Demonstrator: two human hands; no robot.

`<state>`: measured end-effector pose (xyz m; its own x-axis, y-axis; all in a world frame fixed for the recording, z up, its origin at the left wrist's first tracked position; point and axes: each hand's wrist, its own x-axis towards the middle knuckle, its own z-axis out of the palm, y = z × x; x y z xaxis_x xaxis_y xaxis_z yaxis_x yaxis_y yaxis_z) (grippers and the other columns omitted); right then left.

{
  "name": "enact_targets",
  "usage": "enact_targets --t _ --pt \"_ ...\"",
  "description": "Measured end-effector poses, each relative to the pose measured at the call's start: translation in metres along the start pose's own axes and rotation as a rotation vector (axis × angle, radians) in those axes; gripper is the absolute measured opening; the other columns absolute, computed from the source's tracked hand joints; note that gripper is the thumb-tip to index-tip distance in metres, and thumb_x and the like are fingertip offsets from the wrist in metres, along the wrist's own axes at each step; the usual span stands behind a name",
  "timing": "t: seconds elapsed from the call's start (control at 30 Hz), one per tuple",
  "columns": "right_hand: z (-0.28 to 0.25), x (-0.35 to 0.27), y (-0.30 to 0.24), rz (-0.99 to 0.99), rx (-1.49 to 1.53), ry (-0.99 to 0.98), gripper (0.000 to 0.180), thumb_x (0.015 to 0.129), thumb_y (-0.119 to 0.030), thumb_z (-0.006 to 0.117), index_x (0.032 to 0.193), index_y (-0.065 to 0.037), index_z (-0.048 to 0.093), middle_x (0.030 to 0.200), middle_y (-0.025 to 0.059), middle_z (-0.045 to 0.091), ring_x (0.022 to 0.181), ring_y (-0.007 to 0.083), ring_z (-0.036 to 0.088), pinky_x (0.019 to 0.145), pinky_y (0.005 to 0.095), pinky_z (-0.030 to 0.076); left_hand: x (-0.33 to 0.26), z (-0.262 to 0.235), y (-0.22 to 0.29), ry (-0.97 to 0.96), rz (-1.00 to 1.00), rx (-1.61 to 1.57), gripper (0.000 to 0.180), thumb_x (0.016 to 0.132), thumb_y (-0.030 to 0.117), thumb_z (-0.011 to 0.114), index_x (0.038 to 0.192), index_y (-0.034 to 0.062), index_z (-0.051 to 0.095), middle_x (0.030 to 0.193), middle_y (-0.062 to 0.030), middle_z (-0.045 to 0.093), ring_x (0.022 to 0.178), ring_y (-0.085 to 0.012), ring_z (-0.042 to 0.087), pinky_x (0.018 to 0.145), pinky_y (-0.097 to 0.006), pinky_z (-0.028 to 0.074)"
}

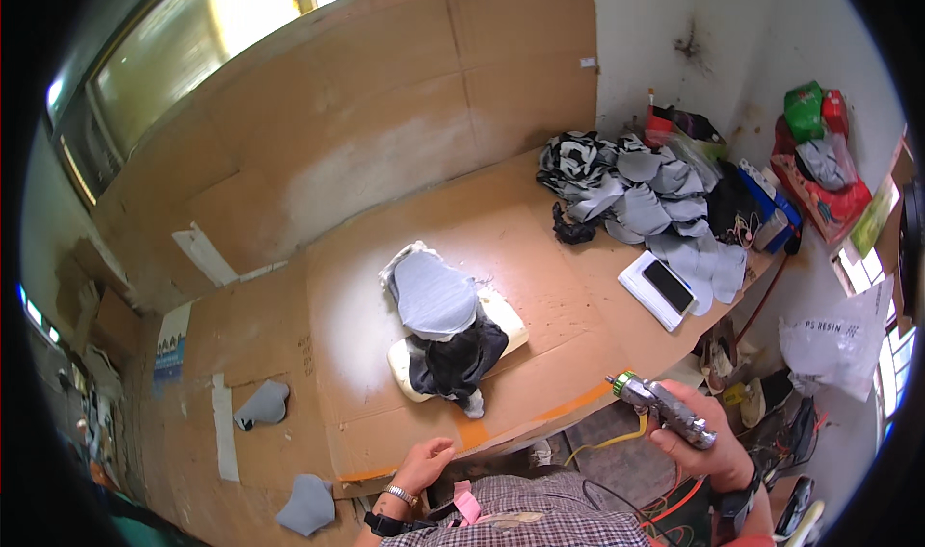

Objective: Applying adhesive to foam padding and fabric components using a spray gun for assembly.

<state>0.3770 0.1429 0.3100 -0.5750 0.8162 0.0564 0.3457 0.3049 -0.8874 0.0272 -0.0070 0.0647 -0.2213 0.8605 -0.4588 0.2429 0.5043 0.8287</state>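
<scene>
the right hand (715, 433) grips a metal spray gun (680, 420), its nozzle clear of the grey fabric piece (436, 295) lying beside black cloth (461, 354) on the cardboard-covered table (568, 321); the left hand (424, 466) hangs empty, fingers loosely curled. this looks like a spraying step, the next move probably calling for careful aim.

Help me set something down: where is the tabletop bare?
Bare cardboard lies between the grey-topped bundle and the white box, and between that bundle and the farther loose grey piece at left. The back right is crowded with piled grey pieces.
</scene>
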Motion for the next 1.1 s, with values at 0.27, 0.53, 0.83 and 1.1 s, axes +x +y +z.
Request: enact_targets --t 0.27,0.53,0.83,1.1 --pt "-0.035 0.053 -0.018 -0.140 -0.007 -0.162 0.050 0.080 -0.004 0.069 0.126 -0.004 0.050 0.094 0.0071 0.064 0.077 0.0150 0.061 0.069 0.0270 0.048 0.020 0.014 0.021 0.049 -0.065 0.022 0.041 0.088 0.029 0.061 0.115 -0.0017 0.061 0.106 -0.0149 0.067 0.093 -0.0230 0.065 0.083 -0.033 0.051" --pt "-0.037 0.092 -0.060 -0.103 -0.091 -0.235 0.047 0.080 -0.002 0.068 0.124 -0.004 0.053 0.097 0.0066 0.064 0.081 0.0101 0.060 0.072 0.0245 0.047 0.027 0.015 0.008 0.053 0.016 -0.040 0.038 0.090 0.029 0.060 0.116 0.0005 0.061 0.104 -0.0104 0.067 0.093 -0.0180 0.063 0.080 -0.030 0.050" --pt "0.009 0.129 -0.082 -0.155 -0.044 -0.263 0.045 0.081 -0.004 0.068 0.124 -0.002 0.052 0.095 0.0046 0.062 0.081 0.0105 0.055 0.073 0.0259 0.047 0.022 -0.002 -0.004 0.102 0.024 -0.035 0.043 0.088 0.033 0.059 0.115 -0.0001 0.061 0.109 -0.0172 0.066 0.097 -0.0278 0.065 0.085 -0.035 0.050" --pt "0.011 0.102 -0.102 0.002 -0.016 -0.265 0.046 0.078 -0.002 0.068 0.122 0.000 0.053 0.092 0.0040 0.064 0.080 0.0097 0.058 0.072 0.0255 0.047 0.010 -0.026 -0.027 0.074 -0.038 0.042 0.045 0.087 0.034 0.058 0.116 0.0009 0.060 0.110 -0.0169 0.065 0.096 -0.0278 0.065 0.084 -0.035 0.050"
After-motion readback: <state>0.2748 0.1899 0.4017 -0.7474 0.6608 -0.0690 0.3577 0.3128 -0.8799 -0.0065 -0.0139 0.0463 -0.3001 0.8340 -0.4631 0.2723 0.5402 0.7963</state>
